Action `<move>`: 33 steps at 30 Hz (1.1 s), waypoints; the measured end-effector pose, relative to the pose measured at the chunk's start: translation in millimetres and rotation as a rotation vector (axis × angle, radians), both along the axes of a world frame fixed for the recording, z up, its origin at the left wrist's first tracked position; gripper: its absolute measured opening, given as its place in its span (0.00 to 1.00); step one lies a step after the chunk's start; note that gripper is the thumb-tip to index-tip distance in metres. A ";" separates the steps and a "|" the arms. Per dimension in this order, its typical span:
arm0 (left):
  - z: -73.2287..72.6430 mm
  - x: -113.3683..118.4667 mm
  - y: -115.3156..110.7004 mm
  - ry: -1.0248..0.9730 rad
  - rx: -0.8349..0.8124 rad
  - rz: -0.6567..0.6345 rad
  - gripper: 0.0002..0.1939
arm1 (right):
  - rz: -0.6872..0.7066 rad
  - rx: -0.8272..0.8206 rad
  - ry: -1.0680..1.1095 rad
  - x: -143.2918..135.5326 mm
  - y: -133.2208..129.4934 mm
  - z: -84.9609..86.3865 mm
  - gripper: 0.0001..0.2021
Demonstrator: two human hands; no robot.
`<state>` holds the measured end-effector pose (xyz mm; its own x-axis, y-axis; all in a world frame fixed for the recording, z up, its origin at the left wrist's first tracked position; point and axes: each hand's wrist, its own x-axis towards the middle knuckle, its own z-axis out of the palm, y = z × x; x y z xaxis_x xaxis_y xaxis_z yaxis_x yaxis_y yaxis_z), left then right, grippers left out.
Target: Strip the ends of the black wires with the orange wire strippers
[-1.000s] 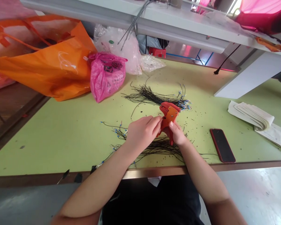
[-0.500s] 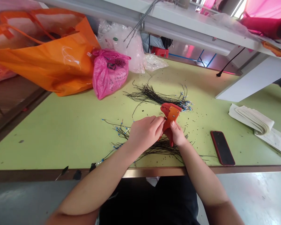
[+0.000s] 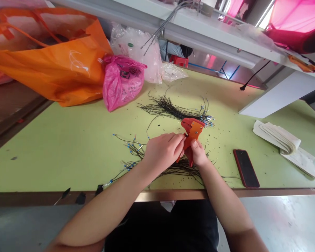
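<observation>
My right hand point(image 3: 198, 152) is wrapped around the handles of a red and orange wire stripper point(image 3: 195, 130), held above the table with its head pointing away from me. My left hand point(image 3: 162, 148) is closed in a pinch beside the tool's jaws, on a thin black wire mostly hidden by the fingers. Beneath both hands lies a bundle of black wires point(image 3: 183, 168), whose blue-tipped ends fan out to the left. Beyond the stripper rests a second bundle of black wires point(image 3: 173, 109), its blue and metal tips at the right.
A phone point(image 3: 246, 168) and folded white paper point(image 3: 280, 136) lie to the right. An orange bag point(image 3: 68, 70), a pink plastic bag point(image 3: 124, 84) and clear plastic bags point(image 3: 147, 57) stand at the back left. A white shelf support point(image 3: 273, 92) stands at the back right. Dark scraps dot the table.
The view has shifted slightly. Both hands keep their grip, with the stripper and the left hand's pinch in nearly the same place relative to each other.
</observation>
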<state>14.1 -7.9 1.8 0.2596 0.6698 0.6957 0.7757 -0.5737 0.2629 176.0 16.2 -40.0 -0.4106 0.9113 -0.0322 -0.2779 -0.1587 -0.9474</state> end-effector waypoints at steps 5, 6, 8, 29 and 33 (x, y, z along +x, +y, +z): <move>-0.5 0.4 -0.7 0.006 -0.006 0.004 0.10 | 0.018 0.040 -0.001 1.4 0.5 1.8 0.31; -0.4 0.4 -0.9 0.009 -0.009 0.005 0.10 | 0.023 0.043 -0.005 1.9 0.5 1.7 0.31; -0.1 0.1 -1.2 0.010 -0.008 0.006 0.10 | 0.033 0.048 -0.002 3.2 0.5 0.6 0.31; -0.6 1.5 -0.1 -0.102 0.048 -0.047 0.09 | -0.048 0.131 0.214 10.3 6.5 16.3 0.30; -2.7 5.7 -4.5 -0.089 -0.113 -0.091 0.09 | -0.206 0.148 0.257 20.7 11.4 30.6 0.30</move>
